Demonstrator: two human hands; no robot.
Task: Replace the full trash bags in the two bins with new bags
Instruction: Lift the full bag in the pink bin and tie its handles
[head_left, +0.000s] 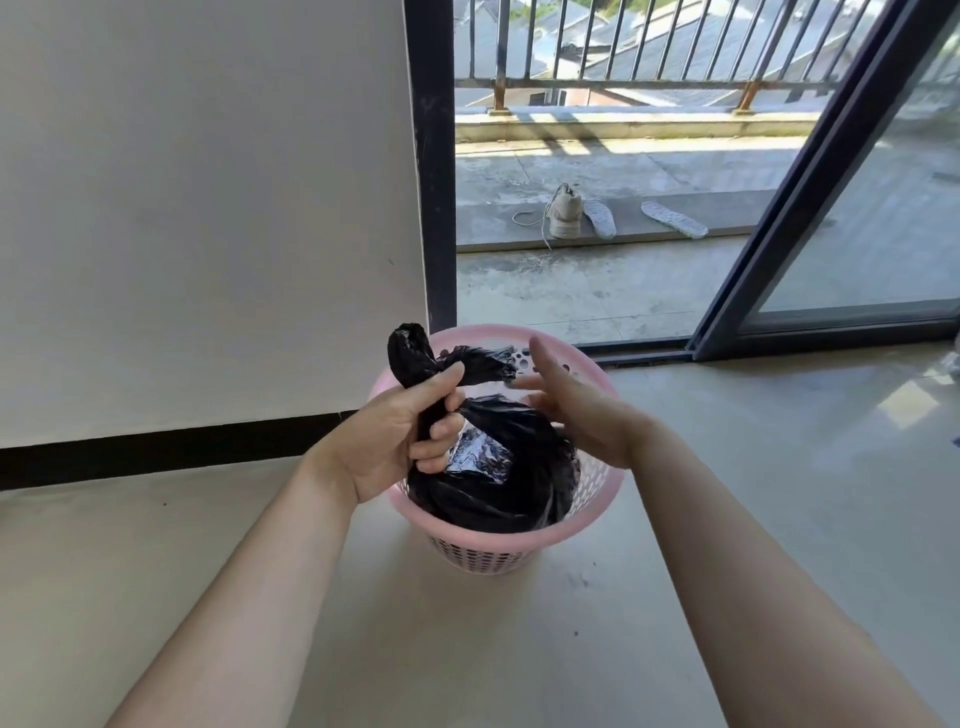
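Observation:
A pink perforated plastic bin (519, 543) stands on the floor near the wall corner. A full black trash bag (498, 488) fills it, its top gathered into twisted ends above the rim. My left hand (400, 431) is closed around the bag's neck, one twisted end sticking up past my thumb. My right hand (576, 410) hovers just right of the knot with fingers spread, fingertips near the other loose end, holding nothing. Only this one bin is in view.
A white wall with a black skirting (171, 447) runs on the left. A dark sliding-door frame (434, 166) opens to a balcony with a shoe (565, 210), two insoles and a railing. Smooth pale floor surrounds the bin.

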